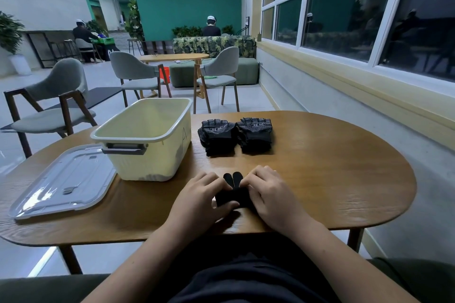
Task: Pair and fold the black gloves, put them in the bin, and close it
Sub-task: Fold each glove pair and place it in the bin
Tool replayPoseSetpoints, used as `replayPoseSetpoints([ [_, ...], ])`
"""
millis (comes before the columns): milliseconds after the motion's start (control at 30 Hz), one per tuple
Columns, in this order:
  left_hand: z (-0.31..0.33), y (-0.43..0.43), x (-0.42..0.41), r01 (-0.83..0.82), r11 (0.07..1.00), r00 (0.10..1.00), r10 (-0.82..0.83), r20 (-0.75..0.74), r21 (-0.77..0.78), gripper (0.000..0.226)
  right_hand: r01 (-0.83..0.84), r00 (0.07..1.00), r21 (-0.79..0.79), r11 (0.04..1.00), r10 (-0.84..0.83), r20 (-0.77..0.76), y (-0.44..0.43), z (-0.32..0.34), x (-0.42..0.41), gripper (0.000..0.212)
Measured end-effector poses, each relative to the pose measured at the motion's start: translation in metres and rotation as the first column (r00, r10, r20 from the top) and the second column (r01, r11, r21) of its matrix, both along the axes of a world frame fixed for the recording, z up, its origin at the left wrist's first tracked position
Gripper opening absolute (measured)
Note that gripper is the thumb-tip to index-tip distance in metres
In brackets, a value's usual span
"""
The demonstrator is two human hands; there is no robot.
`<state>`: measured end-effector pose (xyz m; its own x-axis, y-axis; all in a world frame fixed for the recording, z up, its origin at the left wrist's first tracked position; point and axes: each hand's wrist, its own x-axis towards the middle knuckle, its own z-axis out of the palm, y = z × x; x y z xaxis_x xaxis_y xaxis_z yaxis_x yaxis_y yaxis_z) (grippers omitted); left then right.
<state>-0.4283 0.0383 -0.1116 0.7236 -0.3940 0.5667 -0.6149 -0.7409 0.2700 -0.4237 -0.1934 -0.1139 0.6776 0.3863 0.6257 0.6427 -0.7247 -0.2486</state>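
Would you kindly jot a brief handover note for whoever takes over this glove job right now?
Left-hand grip and right-hand grip both pinch the black fabric glove lying on the oval wooden table, near edge.
Two folded stacks of black dotted gloves sit beyond, right of the open cream plastic bin; its clear plastic lid lies flat left of the bin.
Done: two stacks folded. Left: finish this fold, load everything into the bin, fit the lid.

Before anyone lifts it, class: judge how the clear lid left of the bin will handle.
The clear lid looks thin and see-through, so probably light. Wide and flat, it may flex if lifted by one edge. Its glossy face could slip on the smooth wooden table.
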Motion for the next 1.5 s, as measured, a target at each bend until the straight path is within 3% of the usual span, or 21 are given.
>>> replayPoseSetpoints([
  [300, 0.001, 0.000, 0.000, -0.056, 0.998, 0.997, 0.055, -0.045, -0.017, 0.032, 0.012, 0.990, -0.057, 0.998, -0.020, -0.139, -0.001, 0.000, 0.000, 0.027],
  [500, 0.003, -0.002, -0.003, -0.086, 0.995, 0.992, 0.081, -0.094, -0.059, 0.013, 0.018, 0.989, -0.024, 1.000, -0.022, -0.143, 0.001, 0.001, -0.001, 0.027],
  [767, 0.002, -0.001, -0.001, -0.046, 0.998, 0.998, 0.043, -0.047, -0.046, 0.035, -0.014, 0.976, 0.110, 0.994, 0.037, -0.213, -0.002, 0.006, -0.005, 0.017],
  [1067, -0.003, 0.001, 0.008, -0.077, 0.996, 0.990, 0.072, -0.120, -0.036, 0.047, -0.014, 1.000, 0.100, 0.995, 0.016, -0.016, -0.002, 0.001, 0.000, 0.011],
  [1267, -0.003, 0.003, 0.013, -0.076, 0.995, 0.976, 0.061, -0.207, -0.064, 0.034, -0.028, 0.992, 0.044, 0.999, 0.023, 0.124, -0.002, 0.001, -0.002, 0.007],
  [1400, -0.004, 0.004, 0.014, -0.089, 0.993, 0.980, 0.074, -0.184, -0.077, 0.030, -0.037, 0.992, 0.003, 0.999, 0.036, 0.120, -0.001, -0.001, -0.002, 0.011],
  [1500, -0.003, 0.004, 0.013, -0.095, 0.993, 0.980, 0.080, -0.181, -0.076, 0.029, -0.045, 0.998, -0.036, 0.998, 0.047, 0.048, -0.002, -0.001, -0.003, 0.026],
])
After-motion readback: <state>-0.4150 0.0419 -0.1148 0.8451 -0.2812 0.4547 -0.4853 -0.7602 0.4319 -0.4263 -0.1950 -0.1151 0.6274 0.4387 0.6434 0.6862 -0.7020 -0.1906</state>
